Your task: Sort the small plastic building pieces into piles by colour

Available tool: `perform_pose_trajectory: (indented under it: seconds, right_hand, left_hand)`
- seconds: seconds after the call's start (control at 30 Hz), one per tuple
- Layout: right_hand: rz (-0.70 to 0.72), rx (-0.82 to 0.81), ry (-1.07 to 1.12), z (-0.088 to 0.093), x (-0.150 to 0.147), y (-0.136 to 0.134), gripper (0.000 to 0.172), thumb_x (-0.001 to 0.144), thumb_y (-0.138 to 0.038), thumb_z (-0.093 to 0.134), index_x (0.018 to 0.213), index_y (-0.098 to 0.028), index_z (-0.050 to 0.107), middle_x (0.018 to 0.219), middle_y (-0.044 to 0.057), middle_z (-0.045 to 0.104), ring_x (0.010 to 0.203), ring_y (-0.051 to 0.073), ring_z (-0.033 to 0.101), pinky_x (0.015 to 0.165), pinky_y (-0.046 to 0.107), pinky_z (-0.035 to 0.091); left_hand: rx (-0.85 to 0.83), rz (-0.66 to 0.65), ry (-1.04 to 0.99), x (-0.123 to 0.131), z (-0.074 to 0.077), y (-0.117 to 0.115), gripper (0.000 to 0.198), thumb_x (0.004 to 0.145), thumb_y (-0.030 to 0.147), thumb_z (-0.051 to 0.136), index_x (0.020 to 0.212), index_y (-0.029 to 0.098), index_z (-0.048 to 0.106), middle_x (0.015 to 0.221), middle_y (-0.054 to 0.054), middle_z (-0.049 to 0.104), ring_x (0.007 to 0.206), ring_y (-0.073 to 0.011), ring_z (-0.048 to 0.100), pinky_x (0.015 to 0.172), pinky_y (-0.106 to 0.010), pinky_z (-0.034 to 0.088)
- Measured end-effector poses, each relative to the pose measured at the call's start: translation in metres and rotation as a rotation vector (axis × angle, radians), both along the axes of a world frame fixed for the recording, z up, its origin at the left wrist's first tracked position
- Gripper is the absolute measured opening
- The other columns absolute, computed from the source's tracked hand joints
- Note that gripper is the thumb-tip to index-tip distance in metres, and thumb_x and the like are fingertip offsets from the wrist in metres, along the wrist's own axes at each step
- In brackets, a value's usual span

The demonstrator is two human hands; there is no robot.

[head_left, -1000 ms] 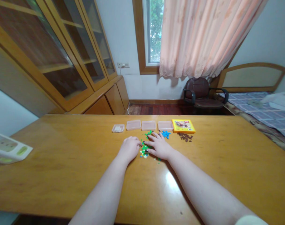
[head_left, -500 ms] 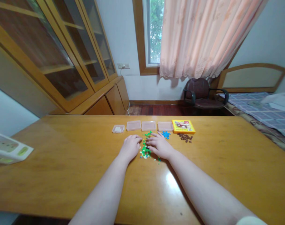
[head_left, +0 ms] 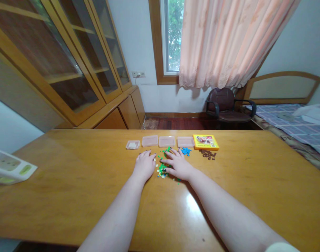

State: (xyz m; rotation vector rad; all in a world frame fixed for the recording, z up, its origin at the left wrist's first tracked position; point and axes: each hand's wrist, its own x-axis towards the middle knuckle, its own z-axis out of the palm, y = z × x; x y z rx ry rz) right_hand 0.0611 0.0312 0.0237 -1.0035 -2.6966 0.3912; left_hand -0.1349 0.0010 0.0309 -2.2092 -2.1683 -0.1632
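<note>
Small green pieces (head_left: 162, 168), mixed with white, yellow and blue ones, lie loose on the wooden table between my hands. My left hand (head_left: 144, 165) rests at the left side of this pile, fingers a little apart, near a few pale pieces. Over the right part of the pile, my right hand (head_left: 178, 165) has its fingers spread and touches or hovers just above the pieces. Beyond its fingertips is a small blue heap (head_left: 186, 151). A brown heap (head_left: 208, 154) lies farther right.
Clear plastic trays (head_left: 167, 141) stand in a row behind the pieces, the leftmost one (head_left: 133, 145) holding something white. A yellow box (head_left: 206, 142) lies at the row's right end. A white device (head_left: 12, 166) stands at the table's left edge.
My right hand's fingers have spread wider and shifted slightly left over the green pieces. My left hand has moved a little left, its fingers now straighter.
</note>
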Motion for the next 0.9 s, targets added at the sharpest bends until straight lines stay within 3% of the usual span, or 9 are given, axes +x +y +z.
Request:
perform_pose_trajectory:
  seconds: [0.17, 0.3, 0.5, 0.6, 0.7, 0.8, 0.9]
  right_hand:
    - [-0.118, 0.004, -0.017, -0.005, 0.000, 0.003, 0.048, 0.089, -0.052, 0.037, 0.131, -0.031, 0.046, 0.144, 0.009, 0.033, 0.133, 0.033, 0.019, 0.104, 0.060, 0.003]
    - [-0.134, 0.016, 0.029, -0.003, 0.002, 0.005, 0.044, 0.090, -0.049, 0.039, 0.128, -0.030, 0.050, 0.141, 0.007, 0.038, 0.132, 0.031, 0.021, 0.105, 0.057, 0.004]
    - [-0.034, 0.007, 0.038, 0.000, 0.003, 0.004, 0.037, 0.089, -0.049, 0.041, 0.119, -0.035, 0.058, 0.138, 0.004, 0.042, 0.132, 0.029, 0.021, 0.105, 0.058, 0.003]
    - [-0.089, 0.011, 0.038, -0.001, 0.002, 0.004, 0.040, 0.089, -0.048, 0.041, 0.122, -0.031, 0.055, 0.140, 0.007, 0.040, 0.133, 0.030, 0.020, 0.104, 0.059, 0.004]
    - [-0.138, 0.012, 0.119, -0.003, 0.002, 0.007, 0.037, 0.089, -0.042, 0.045, 0.121, -0.028, 0.057, 0.136, 0.007, 0.044, 0.132, 0.029, 0.024, 0.106, 0.055, 0.009]
    - [-0.144, 0.007, 0.224, -0.003, 0.003, 0.010, 0.030, 0.091, -0.033, 0.042, 0.111, -0.027, 0.064, 0.126, 0.005, 0.055, 0.126, 0.025, 0.034, 0.106, 0.051, 0.015]
    - [-0.100, 0.003, 0.256, -0.003, 0.004, 0.010, 0.028, 0.089, -0.025, 0.044, 0.104, -0.027, 0.067, 0.116, 0.003, 0.061, 0.121, 0.022, 0.039, 0.105, 0.048, 0.019]
  left_hand:
    - [0.019, 0.049, 0.014, 0.001, 0.009, -0.005, 0.030, 0.080, 0.021, 0.043, 0.094, 0.020, 0.070, 0.115, -0.010, 0.061, 0.107, -0.0263, 0.052, 0.094, -0.041, 0.039]
    - [0.012, -0.058, -0.046, 0.006, 0.008, -0.005, 0.036, 0.078, 0.017, 0.046, 0.109, 0.023, 0.064, 0.124, -0.007, 0.057, 0.117, -0.0250, 0.045, 0.102, -0.042, 0.032]
    - [-0.056, -0.149, -0.086, 0.010, 0.003, -0.004, 0.040, 0.080, 0.019, 0.049, 0.118, 0.028, 0.059, 0.132, -0.006, 0.050, 0.126, -0.0261, 0.037, 0.106, -0.048, 0.023]
    - [0.004, -0.164, -0.115, 0.008, 0.008, -0.005, 0.034, 0.080, 0.017, 0.049, 0.108, 0.027, 0.065, 0.125, -0.004, 0.056, 0.118, -0.0230, 0.044, 0.104, -0.043, 0.028]
    - [0.016, -0.260, -0.146, 0.005, 0.014, -0.006, 0.028, 0.080, 0.016, 0.049, 0.094, 0.028, 0.071, 0.108, -0.003, 0.065, 0.104, -0.0200, 0.053, 0.097, -0.038, 0.036]
    - [-0.027, -0.351, -0.139, 0.005, 0.016, -0.007, 0.028, 0.081, 0.016, 0.050, 0.094, 0.029, 0.071, 0.100, -0.003, 0.068, 0.096, -0.0190, 0.055, 0.092, -0.036, 0.038]
    - [-0.043, -0.346, -0.098, 0.005, 0.013, -0.007, 0.028, 0.081, 0.017, 0.051, 0.096, 0.029, 0.071, 0.100, -0.003, 0.068, 0.096, -0.0201, 0.056, 0.090, -0.036, 0.039]
